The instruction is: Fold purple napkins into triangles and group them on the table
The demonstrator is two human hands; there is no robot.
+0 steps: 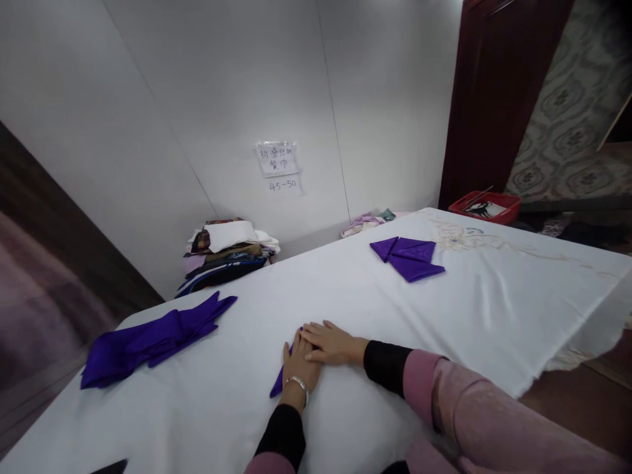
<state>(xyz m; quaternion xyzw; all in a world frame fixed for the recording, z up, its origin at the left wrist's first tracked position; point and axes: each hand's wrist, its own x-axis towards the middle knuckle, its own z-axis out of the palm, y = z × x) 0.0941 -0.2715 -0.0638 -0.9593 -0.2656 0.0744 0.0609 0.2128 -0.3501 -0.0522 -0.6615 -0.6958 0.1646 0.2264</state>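
Note:
Both hands press down on a small folded purple napkin [278,384] lying on the white tablecloth [237,408]. My left hand [300,368], with a silver bracelet at the wrist, rests flat over it with fingers extended. From the right, my right hand [332,342] lies flat as well, its fingers overlapping the left fingertips. Most of that napkin is hidden beneath them; a pointed purple edge shows left of the left hand. Farther right sits a purple napkin folded into a fish-like shape [412,259]. A looser heap of purple cloth [153,339] lies at the left.
Behind the table's far edge stand a pile of folded clothes [224,253] and a smaller fabric stack [368,222]. A red basket [508,209] is at the back right. Paper signs [278,160] hang on the wall. A dark corner of something [112,467] shows at lower left.

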